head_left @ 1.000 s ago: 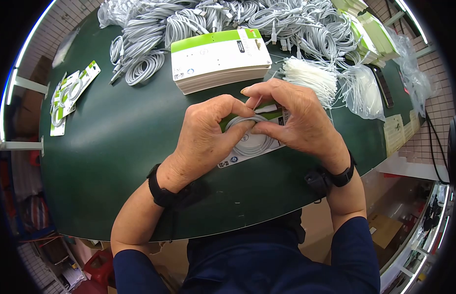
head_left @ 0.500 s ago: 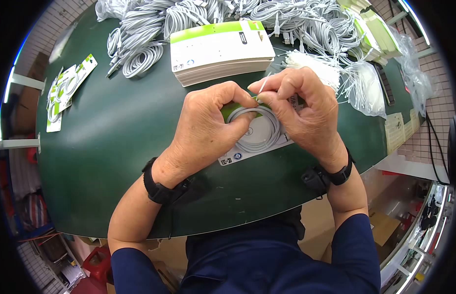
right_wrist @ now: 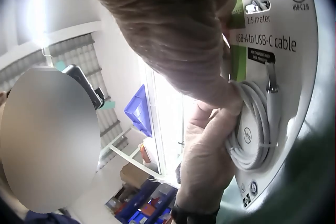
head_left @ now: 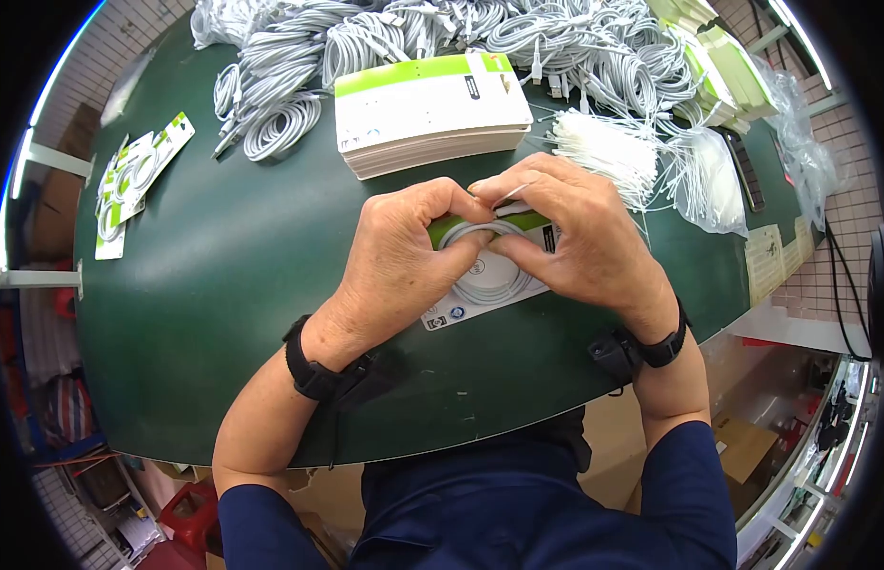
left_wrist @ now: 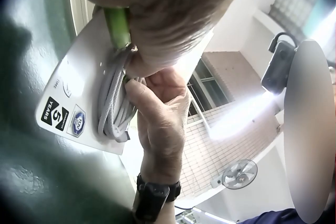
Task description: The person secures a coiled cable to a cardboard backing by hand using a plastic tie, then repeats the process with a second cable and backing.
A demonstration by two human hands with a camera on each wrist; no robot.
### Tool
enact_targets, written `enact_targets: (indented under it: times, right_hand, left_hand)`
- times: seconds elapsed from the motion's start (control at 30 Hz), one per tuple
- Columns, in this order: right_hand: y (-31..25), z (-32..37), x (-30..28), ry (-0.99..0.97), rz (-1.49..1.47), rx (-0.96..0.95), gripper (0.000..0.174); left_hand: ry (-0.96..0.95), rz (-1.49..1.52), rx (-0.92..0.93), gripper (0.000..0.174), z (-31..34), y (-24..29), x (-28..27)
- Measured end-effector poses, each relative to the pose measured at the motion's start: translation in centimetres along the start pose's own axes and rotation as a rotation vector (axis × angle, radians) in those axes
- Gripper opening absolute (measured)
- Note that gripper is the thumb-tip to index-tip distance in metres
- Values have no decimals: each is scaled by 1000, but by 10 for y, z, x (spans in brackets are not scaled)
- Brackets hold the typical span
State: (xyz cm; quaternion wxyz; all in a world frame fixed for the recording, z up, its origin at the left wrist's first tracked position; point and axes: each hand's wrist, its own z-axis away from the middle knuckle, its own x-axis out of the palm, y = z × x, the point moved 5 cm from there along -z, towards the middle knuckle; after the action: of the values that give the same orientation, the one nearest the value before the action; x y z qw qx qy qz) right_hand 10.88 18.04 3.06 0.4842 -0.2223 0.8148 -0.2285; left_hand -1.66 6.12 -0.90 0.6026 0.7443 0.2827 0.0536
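A coiled white cable (head_left: 480, 291) lies against a green and white card (head_left: 448, 314) held between both hands. The left hand (head_left: 394, 252) pinches the coil and the card's upper edge, thumb on the coil. From the other side the right hand (head_left: 589, 228) pinches the coil, with a thin white tie (head_left: 511, 194) by its index finger. In the right wrist view the card (right_wrist: 294, 77) shows printed text, and a metal plug (right_wrist: 271, 77) stands beside the coil (right_wrist: 252, 155). Fingers partly hide the tie.
Behind the hands stands a stack of cards (head_left: 432, 114). Grey-white cables (head_left: 556, 43) are heaped along the back, with white ties (head_left: 603, 152) and a plastic bag (head_left: 705, 180) at the right. Carded cables (head_left: 138, 176) lie at the far left of the green table (head_left: 223, 313).
The right hand drew the tie up half a second ago; now its fingers are lower, with the thumb back against the coil near the left thumb.
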Motion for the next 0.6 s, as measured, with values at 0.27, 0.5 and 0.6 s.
enact_targets:
  times: [0.27, 0.5, 0.6]
  right_hand:
    - [-1, -1, -5, 18, -1, -34, 40]
    - [10, 3, -3, 79, -175, 132, 17]
    - [5, 1, -3, 95, -92, 95, 9]
  left_hand:
    - [-8, -33, 5, 17, 0, 9, -2]
    - [-111, -24, -132, 15, 1, 8, 0]
    - [-140, -28, -150, 15, 0, 8, 1]
